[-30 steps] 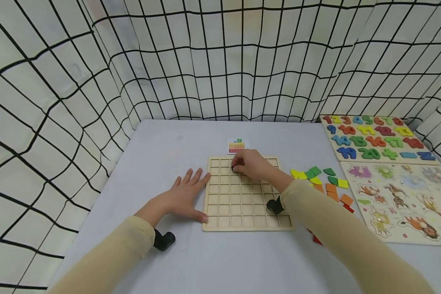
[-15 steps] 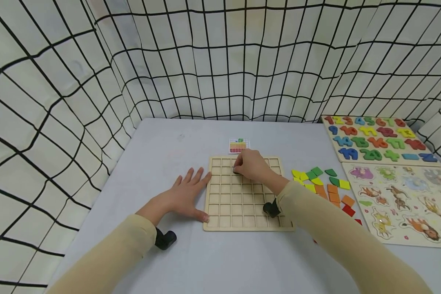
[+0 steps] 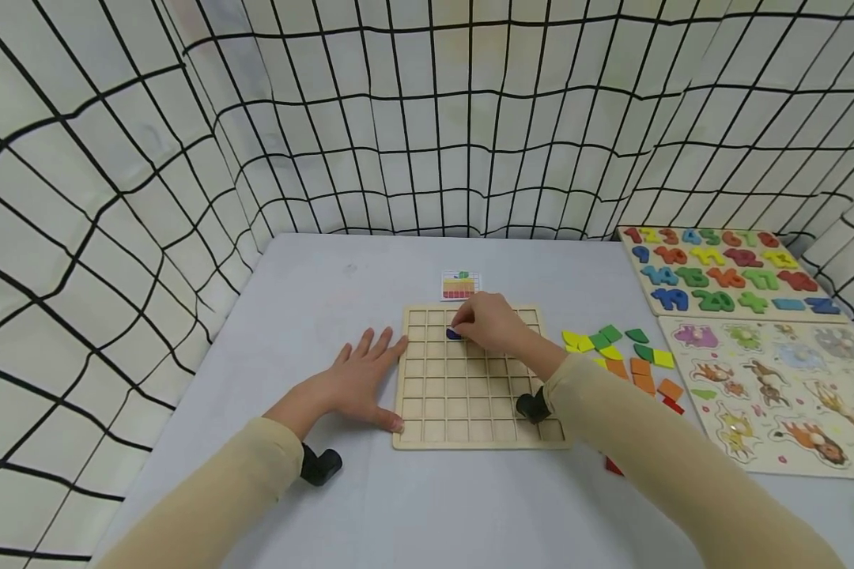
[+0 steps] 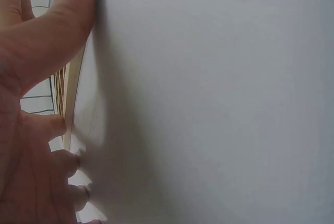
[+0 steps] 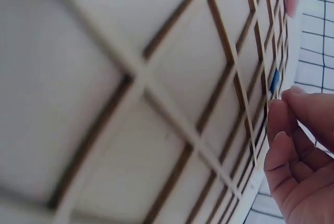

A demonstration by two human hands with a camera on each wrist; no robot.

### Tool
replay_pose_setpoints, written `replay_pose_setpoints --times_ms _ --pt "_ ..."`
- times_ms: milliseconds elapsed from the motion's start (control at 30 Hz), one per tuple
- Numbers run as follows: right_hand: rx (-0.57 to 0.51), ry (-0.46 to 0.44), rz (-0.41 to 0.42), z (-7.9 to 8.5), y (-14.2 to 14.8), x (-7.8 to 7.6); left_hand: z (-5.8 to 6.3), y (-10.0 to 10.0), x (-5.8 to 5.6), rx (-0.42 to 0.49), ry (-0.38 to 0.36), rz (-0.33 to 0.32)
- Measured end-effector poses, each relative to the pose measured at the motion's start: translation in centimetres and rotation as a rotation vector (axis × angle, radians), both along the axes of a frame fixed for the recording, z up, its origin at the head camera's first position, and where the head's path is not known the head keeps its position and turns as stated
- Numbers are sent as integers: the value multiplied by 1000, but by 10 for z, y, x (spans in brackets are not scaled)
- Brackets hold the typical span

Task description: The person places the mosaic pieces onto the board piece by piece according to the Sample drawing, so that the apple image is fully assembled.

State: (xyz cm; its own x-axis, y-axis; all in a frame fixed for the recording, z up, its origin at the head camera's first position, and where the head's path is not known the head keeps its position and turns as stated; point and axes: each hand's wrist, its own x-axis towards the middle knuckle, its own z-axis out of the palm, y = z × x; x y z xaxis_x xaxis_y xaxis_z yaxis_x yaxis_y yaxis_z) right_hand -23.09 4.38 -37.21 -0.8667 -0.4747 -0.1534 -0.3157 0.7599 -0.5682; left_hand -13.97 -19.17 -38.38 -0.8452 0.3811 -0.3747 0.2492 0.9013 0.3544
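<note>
A small dark blue tile (image 3: 453, 334) is near the upper left of a pale wooden grid board (image 3: 457, 440). My right hand (image 3: 489, 322) pinches at this tile, thumb and forefinger together at its edge. In the right wrist view the blue tile (image 5: 275, 80) shows just past the fingertips (image 5: 280, 104), low among the grid strips; part of it is hidden. My left hand (image 3: 359, 383) lies spread with straight fingers along the board's left side. Its thumb (image 4: 70, 10) rests on the board's edge in the left wrist view.
A small picture card (image 3: 460, 285) lies behind the board. Loose green, yellow, orange and red tiles (image 3: 640, 366) are scattered to the right, partly under my right sleeve. Beyond them lie a number puzzle (image 3: 726, 273) and an animal puzzle (image 3: 776, 395). Black netting (image 3: 427, 142) surrounds the table.
My right hand has shifted the blue tile slightly toward me on the grid, and more of its face now shows beside the fingertips. The left hand stays in place.
</note>
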Motion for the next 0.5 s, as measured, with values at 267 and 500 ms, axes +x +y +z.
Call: replay_pose_setpoints --times_ms 267,500 --pt "-22 24 -55 21 70 -6 -4 2 -3 -22 3 -12" --pt "53 43 -150 27 174 -10 -5 1 -3 -17 13 -21"
